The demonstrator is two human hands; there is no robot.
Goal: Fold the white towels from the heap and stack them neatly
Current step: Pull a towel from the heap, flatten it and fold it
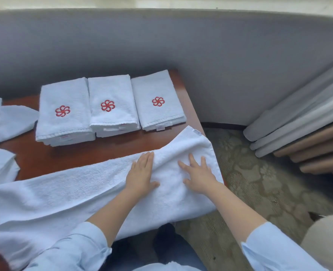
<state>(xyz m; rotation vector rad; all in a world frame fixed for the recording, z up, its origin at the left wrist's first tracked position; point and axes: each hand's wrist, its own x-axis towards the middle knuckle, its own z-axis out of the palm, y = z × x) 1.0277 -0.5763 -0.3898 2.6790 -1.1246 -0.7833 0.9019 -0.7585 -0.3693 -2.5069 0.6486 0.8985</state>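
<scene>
While both hands lay flat on it, the long white towel [64,192] stretched across the near part of the reddish-brown worktop [40,159], running from the lower left up toward the right corner. Its near side hung over the worktop's front edge, and a small label [197,132] showed at its far right corner. The left hand [141,173] pressed down on the towel with straight fingers held close together, gripping nothing. Just beside it, the right hand [197,174] rested on the same towel with its fingers spread and straight, also gripping nothing. A raised wrinkle of cloth ran between the two hands. Light blue sleeves [79,249] covered both forearms partway.

Farther back on the worktop stood three folded stacks in a row, nearly touching one another: the left stack [64,112], the middle stack [110,106] and the right stack [157,102]. Each top towel carried a red flower-shaped emblem. At the left edge of the view lay loose white towels [7,122], unfolded and rumpled, apart from the stacks.

A grey wall [161,45] rose behind the worktop. To the right, a patterned carpet [259,182] covered the floor, and grey and tan curtain folds [308,118] hung down to it.
</scene>
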